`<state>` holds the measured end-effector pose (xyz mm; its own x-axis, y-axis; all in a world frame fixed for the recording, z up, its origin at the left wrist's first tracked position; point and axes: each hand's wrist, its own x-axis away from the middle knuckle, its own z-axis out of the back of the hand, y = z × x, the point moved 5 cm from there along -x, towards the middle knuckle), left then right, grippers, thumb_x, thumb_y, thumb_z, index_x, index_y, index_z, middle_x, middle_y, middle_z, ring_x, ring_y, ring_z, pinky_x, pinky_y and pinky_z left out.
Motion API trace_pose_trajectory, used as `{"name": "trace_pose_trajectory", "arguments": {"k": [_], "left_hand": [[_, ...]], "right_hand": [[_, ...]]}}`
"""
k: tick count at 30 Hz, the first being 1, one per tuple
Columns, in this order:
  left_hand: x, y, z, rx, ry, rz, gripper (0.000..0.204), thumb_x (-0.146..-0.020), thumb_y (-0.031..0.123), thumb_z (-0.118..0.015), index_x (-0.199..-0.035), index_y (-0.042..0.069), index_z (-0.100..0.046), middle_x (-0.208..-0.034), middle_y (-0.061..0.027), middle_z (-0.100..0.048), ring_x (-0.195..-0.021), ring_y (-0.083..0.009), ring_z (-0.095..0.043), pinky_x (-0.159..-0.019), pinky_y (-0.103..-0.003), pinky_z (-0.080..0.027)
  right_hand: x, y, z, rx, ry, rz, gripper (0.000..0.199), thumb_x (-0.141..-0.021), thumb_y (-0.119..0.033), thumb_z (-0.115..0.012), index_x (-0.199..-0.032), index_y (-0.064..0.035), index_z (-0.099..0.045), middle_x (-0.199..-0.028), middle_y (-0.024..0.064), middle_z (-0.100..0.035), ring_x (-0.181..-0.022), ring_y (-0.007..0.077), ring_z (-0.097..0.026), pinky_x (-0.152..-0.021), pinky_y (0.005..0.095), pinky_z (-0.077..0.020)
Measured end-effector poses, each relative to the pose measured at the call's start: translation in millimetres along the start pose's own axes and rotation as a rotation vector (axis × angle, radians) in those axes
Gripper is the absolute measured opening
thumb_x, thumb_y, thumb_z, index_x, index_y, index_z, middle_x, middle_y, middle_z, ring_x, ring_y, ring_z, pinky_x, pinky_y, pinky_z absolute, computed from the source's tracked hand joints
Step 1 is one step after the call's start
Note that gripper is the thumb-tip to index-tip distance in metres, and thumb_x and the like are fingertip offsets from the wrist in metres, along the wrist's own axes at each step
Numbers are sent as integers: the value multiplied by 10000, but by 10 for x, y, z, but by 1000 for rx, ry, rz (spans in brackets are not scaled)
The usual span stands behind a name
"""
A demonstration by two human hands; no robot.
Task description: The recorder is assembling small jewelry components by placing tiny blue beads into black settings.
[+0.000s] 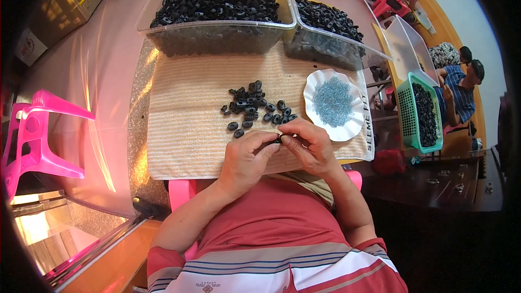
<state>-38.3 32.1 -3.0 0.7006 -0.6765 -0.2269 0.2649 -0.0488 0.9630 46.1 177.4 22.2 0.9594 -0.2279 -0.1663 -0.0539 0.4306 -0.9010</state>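
My left hand (247, 158) and my right hand (310, 147) meet over the near part of the towel, fingertips pinched together. Between them is a small black plastic piece (279, 139), mostly hidden by the fingers. Just beyond lies a loose pile of small oval black plastic pieces (251, 102), some showing holes. To the right of the pile stands a white plate with a wavy rim (355, 128). It holds a heap of tiny bluish, shiny bits (333, 102), too small to make out singly.
A striped beige towel (184, 130) covers the table. Two clear plastic bins (217, 35) (325, 49) of black pieces stand at its far side. Right of the table is a green basket (404, 114) of black pieces. A pink stool (40, 135) stands left. Other people sit at far right.
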Motion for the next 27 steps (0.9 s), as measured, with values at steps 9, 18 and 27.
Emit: {"name": "trace_pose_trajectory", "arguments": {"k": [9, 18, 27], "left_hand": [[11, -70, 4, 97, 15, 105, 163, -882, 41, -752, -1035, -6, -726, -926, -119, -736, -836, -188, -719, -726, -297, -550], [27, -151, -9, 184, 17, 196, 166, -890, 24, -751, -1051, -3, -724, -924, -88, -729, -850, -142, -707, -744, -270, -554], [47, -153, -16, 387, 2, 306, 188, -918, 30, -740, -1095, -21, -701, -977, -67, -741, -902, -129, -715, -786, -253, -561]], "right_hand": [[-24, 37, -13, 89, -52, 89, 136, -957, -14, -633, -1091, -1, -654, -982, 135, -659, -900, 282, -662, -759, 339, -523], [18, 196, 20, -130, -48, 5, 136, -1007, 0, -582, -1121, 49, -636, -1043, 86, -610, -961, 144, -639, -822, 259, -561], [116, 363, 27, -370, 30, -190, 154, -996, -53, -645, -1098, 62, -634, -1017, 95, -647, -879, 154, -703, -794, 282, -591]]}}
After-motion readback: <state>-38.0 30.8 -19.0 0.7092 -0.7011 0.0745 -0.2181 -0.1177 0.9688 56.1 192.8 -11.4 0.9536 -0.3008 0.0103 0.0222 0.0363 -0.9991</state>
